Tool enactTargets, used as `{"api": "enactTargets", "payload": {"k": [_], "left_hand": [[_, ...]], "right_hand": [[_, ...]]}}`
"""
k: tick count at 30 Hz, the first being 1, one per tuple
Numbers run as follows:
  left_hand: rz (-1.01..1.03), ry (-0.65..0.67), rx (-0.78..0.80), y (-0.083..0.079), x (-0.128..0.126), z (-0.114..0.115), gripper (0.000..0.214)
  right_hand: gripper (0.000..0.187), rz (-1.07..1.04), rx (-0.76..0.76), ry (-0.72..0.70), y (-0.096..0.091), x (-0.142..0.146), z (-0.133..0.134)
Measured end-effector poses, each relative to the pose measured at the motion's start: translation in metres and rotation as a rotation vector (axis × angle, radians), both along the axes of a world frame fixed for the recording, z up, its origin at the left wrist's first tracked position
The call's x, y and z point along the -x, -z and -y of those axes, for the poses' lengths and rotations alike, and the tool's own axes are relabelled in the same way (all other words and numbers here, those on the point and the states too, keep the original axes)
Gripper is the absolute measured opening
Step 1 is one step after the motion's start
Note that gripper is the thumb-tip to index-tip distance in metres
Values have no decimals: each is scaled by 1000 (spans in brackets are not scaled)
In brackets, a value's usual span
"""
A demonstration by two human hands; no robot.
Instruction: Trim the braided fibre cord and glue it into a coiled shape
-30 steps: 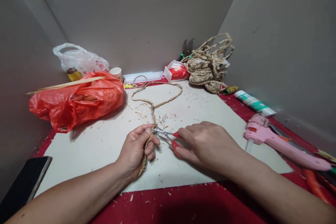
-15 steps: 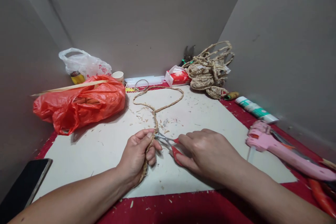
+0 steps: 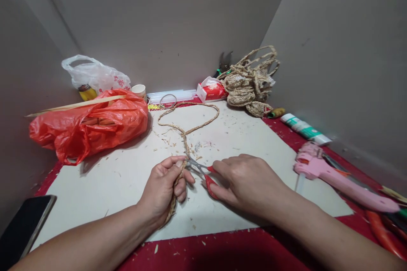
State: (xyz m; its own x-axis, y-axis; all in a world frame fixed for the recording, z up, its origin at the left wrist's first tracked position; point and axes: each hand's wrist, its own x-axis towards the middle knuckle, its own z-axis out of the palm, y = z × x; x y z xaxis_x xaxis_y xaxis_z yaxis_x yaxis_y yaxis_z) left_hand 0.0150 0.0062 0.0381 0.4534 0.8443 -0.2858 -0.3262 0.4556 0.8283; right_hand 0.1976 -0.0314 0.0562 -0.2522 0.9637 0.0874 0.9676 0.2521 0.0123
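My left hand (image 3: 163,188) is closed around a braided straw rope (image 3: 187,129), which runs under the palm and out toward the wrist. Beyond the hand the rope forms a loop that lies flat on the pale work board (image 3: 121,169). My right hand (image 3: 248,180) grips small red-handled scissors (image 3: 203,171). Their metal blades point left and touch the rope just above my left thumb. Small straw clippings are scattered on the board around both hands.
A red plastic bag (image 3: 89,125) with wooden sticks lies at the left, a white bag (image 3: 95,76) and a paper cup (image 3: 139,90) behind it. A pile of straw rope (image 3: 251,82), a tissue pack (image 3: 211,89), a pink glue gun (image 3: 330,175), a tube (image 3: 305,128) and a phone (image 3: 23,228) surround the board.
The hands hold the same grip on rope and scissors. The scissor blades have shifted slightly along the rope; otherwise only the camera view has moved a little.
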Motion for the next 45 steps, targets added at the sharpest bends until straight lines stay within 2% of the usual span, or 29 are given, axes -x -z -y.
{"api": "enactTargets", "payload": {"k": [13,19,27,31,35,39,45], "left_hand": [[9,-20,10,0,-1,-1,15],[9,-17,3,1,0,-1,16],[-3,-25,-14,1,0,-1,14],[-2,-33,-3,1,0,-2,14],[16,-41,14,1,0,-2,14],[21,-39,17,1,-1,-2,14],[12,-26,6,-1,-1,-1,15]], "right_hand": [[25,-78,9,-45,5,0,2],[25,-19,-6,-17,2,1,2],[25,-42,4,-42,8,-4,0],[28,-83,-9,13,3,-10,-2],[25,-120,48,18,-3,-9,-1],[21,-77,66,-29,-4,-4,1],[21,-35,63,-11,-1,1,0]]}}
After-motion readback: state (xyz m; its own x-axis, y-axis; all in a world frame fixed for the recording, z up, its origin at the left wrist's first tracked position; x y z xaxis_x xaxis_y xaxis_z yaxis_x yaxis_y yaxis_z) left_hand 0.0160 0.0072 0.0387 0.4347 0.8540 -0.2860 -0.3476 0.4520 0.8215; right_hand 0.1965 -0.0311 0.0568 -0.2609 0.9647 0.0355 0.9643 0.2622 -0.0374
